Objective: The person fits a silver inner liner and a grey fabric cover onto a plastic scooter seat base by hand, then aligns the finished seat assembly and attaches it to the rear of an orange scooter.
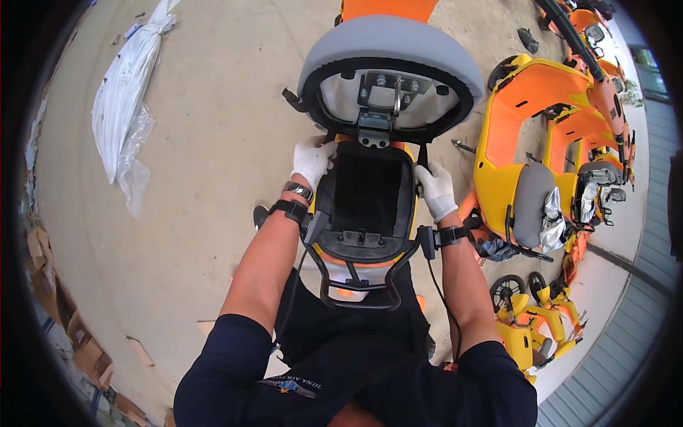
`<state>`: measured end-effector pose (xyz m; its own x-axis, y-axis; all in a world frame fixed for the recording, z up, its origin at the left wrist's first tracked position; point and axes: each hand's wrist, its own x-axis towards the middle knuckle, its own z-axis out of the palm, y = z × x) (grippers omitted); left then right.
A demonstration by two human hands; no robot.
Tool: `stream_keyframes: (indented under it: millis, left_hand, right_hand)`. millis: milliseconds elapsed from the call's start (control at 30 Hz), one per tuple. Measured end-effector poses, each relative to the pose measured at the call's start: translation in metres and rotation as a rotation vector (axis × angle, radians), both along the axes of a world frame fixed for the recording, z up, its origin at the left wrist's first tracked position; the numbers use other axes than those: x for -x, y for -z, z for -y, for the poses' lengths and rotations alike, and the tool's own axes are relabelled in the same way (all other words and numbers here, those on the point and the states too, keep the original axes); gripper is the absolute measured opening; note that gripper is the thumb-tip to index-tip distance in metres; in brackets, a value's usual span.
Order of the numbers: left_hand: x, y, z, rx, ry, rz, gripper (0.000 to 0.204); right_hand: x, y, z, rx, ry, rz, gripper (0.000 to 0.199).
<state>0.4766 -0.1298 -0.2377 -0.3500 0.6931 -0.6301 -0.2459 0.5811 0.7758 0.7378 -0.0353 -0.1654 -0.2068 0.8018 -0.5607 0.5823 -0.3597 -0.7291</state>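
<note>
In front of me is a scooter with its grey seat (388,44) tipped up on a metal hinge (375,128), underside showing. Beneath it, the black storage compartment (366,191) is uncovered. My left hand (313,159), in a white glove, is closed at the compartment's left edge; what its fingers hold is hidden. On the opposite edge my right hand (436,191), also gloved, is closed around a black strap (422,154) that runs down from the seat. A black tubular rear rack (361,306) sits nearest my body.
More yellow and orange scooters (498,160) stand close on the right, some with grey seats. White plastic sheeting (122,107) lies on the concrete floor at far left. Cardboard pieces (89,352) lie along the lower left. Cables (445,302) hang from my wrist devices.
</note>
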Motion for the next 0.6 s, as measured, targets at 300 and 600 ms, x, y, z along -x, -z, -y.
stream_keyframes:
  millis: [300, 600]
  left_hand:
    - [-0.008, -0.044, -0.011, -0.050, -0.019, 0.344, 0.026]
    - [-0.008, -0.064, -0.063, 0.046, 0.429, 0.139, 0.026]
  right_hand:
    - [0.061, 0.058, 0.021, -0.156, -0.180, -0.104, 0.029]
    - [0.145, 0.158, 0.052, 0.123, 0.093, -0.857, 0.023]
